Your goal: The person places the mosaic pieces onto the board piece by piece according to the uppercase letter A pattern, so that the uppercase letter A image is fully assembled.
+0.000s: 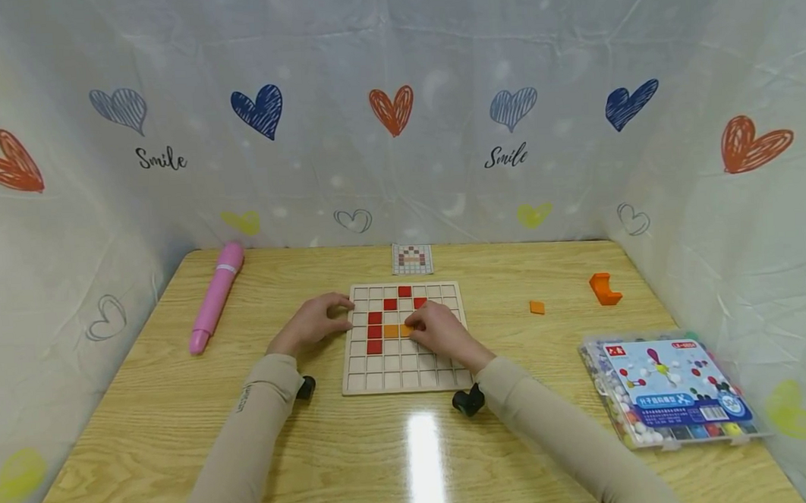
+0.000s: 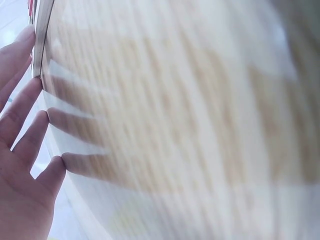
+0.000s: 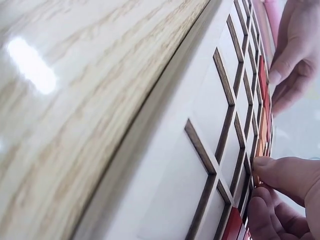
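A wooden grid board [image 1: 410, 381] lies flat on the table, with several red tiles [image 1: 374, 332] and an orange tile [image 1: 391, 332] set in its squares. My right hand [image 1: 441, 331] is over the board's middle; thumb and forefinger pinch a second orange tile [image 1: 406, 330] at a square beside the first. In the right wrist view the fingertips partly cover that tile. At the board's left edge is my left hand [image 1: 315, 319], fingers spread and thumb apart. Its fingertips [image 2: 36, 82] touch the board's side and the table in the left wrist view.
Behind the board lies a small pattern card [image 1: 412, 258]. A loose orange tile [image 1: 537, 307] and an orange bracket-shaped piece [image 1: 604, 289] lie to the right. A clear box of molecule model parts [image 1: 670, 389] stands front right, a pink pen-shaped object [image 1: 217, 299] at left.
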Demonstrator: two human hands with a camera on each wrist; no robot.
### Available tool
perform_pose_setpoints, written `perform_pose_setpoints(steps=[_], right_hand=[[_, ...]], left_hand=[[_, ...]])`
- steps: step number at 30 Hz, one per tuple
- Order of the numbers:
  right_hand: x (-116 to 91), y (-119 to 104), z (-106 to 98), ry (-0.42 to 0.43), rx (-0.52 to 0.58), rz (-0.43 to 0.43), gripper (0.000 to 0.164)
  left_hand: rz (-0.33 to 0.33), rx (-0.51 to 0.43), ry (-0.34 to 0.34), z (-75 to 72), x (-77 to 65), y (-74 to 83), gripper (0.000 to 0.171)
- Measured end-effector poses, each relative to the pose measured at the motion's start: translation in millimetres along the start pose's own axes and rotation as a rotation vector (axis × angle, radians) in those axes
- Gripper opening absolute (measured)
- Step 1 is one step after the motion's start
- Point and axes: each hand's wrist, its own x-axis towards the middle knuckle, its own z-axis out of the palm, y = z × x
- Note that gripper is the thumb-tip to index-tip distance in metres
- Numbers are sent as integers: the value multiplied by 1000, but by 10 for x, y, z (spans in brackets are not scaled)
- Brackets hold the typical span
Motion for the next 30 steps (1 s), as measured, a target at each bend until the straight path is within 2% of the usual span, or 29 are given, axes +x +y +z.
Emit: perform_pose_setpoints(steps=[14,18,23,27,30], right_hand=[[25,-16,22,-3,9,34,21],[-16,-11,19,29,30,40,23],[-185,10,-17,115,159,78,27],[-362,76,-79,171,275,168,31],[-494,180,-132,207,307,239,34]], left_hand=[[2,6,3,6,13,-30,39],[5,-3,4,10,12,-36,39],[3,-12,-2,15,6,-40,39],[10,-12,-1,23,19,-62,39],[18,-9,0,26,26,-78,39]])
